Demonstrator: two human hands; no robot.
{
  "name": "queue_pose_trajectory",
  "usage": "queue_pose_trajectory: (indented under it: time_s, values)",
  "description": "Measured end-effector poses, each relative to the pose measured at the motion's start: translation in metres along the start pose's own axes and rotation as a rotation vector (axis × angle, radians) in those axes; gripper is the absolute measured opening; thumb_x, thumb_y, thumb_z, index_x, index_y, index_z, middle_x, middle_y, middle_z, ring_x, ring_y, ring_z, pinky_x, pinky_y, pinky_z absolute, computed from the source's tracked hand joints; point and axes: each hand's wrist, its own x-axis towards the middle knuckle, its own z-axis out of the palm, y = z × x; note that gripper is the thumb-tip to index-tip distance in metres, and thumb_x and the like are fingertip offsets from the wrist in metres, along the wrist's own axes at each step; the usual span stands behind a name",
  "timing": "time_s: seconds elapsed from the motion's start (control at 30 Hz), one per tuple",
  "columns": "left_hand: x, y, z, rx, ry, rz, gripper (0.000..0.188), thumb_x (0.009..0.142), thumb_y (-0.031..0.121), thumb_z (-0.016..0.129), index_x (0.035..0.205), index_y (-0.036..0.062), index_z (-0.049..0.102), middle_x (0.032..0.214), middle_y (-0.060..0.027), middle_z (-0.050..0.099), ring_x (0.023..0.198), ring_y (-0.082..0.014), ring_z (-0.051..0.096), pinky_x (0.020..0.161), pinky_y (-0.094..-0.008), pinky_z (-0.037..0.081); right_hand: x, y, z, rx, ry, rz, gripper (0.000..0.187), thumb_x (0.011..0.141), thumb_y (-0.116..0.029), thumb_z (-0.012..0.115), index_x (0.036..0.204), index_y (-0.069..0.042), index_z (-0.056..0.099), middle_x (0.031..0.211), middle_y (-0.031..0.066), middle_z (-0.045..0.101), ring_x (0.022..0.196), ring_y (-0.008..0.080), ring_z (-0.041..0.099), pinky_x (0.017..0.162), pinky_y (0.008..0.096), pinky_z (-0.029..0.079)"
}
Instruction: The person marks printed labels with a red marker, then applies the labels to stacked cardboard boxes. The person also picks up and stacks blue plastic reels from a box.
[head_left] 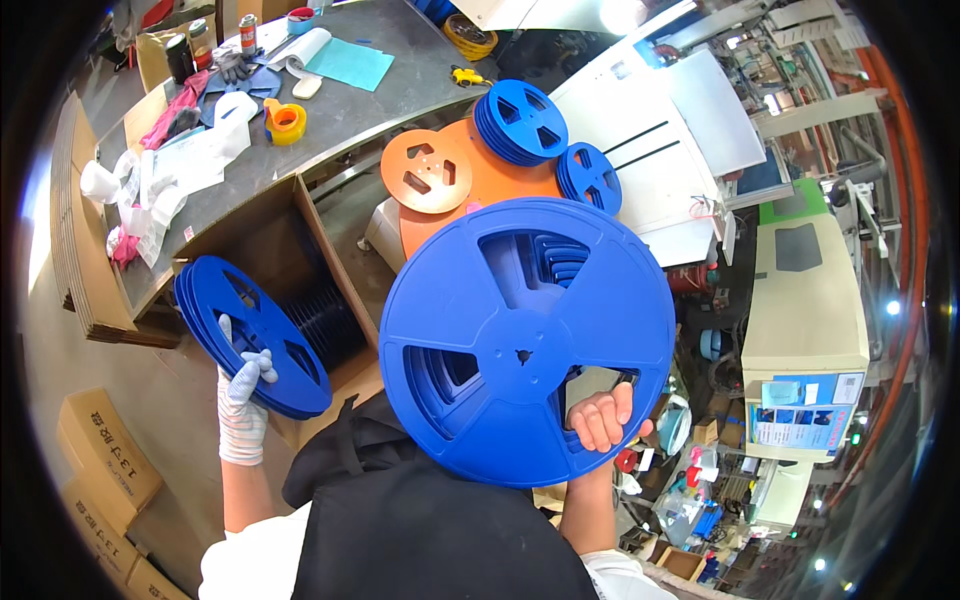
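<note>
My left hand [245,388], in a pale striped glove, grips a small stack of blue plastic reels [290,378] by its window and lower rim. That stack tilts at the near left side of an open cardboard box [333,245], inside which dark reels [325,318] stand on edge. My bare right hand [602,415] is closed on a large blue reel [520,405], fingers through its lower right window. More blue layers show through the other windows; whether all of them are in my grip I cannot tell.
Behind the large reel, an orange round surface [490,175] carries a copper-coloured reel [425,170] and two stacks of smaller blue reels [522,122]. A grey workbench [370,110] holds yellow tape [287,124], cloths and cans. Closed cartons [110,455] stand left; a beige machine [805,290] stands right.
</note>
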Motion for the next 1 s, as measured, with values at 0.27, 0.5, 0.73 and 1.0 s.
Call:
queue_pose_trajectory:
  time_s: [0.27, 0.5, 0.73, 1.0]
  values:
    - [-0.007, -0.004, 0.039, -0.238, -0.126, -0.082, 0.035, 0.086, 0.024, 0.074, 0.111, 0.0071, 0.057, 0.086, -0.0052, 0.063, 0.089, -0.0224, 0.063, 0.105, -0.041, 0.041, 0.028, 0.009, 0.002, 0.064, 0.042, -0.079, 0.032, 0.095, -0.032, 0.066, 0.091, -0.007, 0.047, 0.061, 0.0006, 0.053, 0.054, 0.0119, 0.053, 0.054, 0.0282, 0.044]
    - [-0.005, -0.006, 0.056, -0.031, -0.165, -0.192, 0.016, 0.09, 0.019, 0.068, 0.089, 0.0075, 0.057, 0.093, -0.0095, 0.069, 0.091, -0.0183, 0.063, 0.095, -0.035, 0.046, 0.039, 0.023, -0.001, 0.041, 0.197, -0.054, 0.031, 0.095, -0.033, 0.063, 0.094, -0.007, 0.045, 0.064, -0.0008, 0.049, 0.054, 0.0116, 0.049, 0.058, 0.0289, 0.042]
    - [-0.032, 0.021, 0.132, 0.381, -0.45, -0.353, 0.034, 0.082, 0.008, 0.069, 0.116, 0.0013, 0.064, 0.114, -0.0111, 0.069, 0.108, -0.0175, 0.061, 0.099, -0.0336, 0.045, 0.049, 0.065, 0.011, -0.204, 0.462, 0.175, 0.041, 0.087, -0.041, 0.07, 0.101, -0.006, 0.054, 0.068, 0.0033, 0.052, 0.06, 0.0171, 0.05, 0.062, 0.0351, 0.046]
    - [-0.029, 0.009, 0.183, 0.389, -0.664, -0.399, 0.057, 0.082, 0.014, 0.081, 0.131, 0.0012, 0.056, 0.118, -0.0063, 0.064, 0.109, -0.0125, 0.057, 0.1, -0.0305, 0.045, 0.059, 0.104, 0.04, -0.673, 0.805, 0.416, 0.061, 0.08, -0.027, 0.079, 0.129, 0.003, 0.056, 0.118, 0.011, 0.064, 0.11, 0.0225, 0.061, 0.094, 0.0371, 0.049]
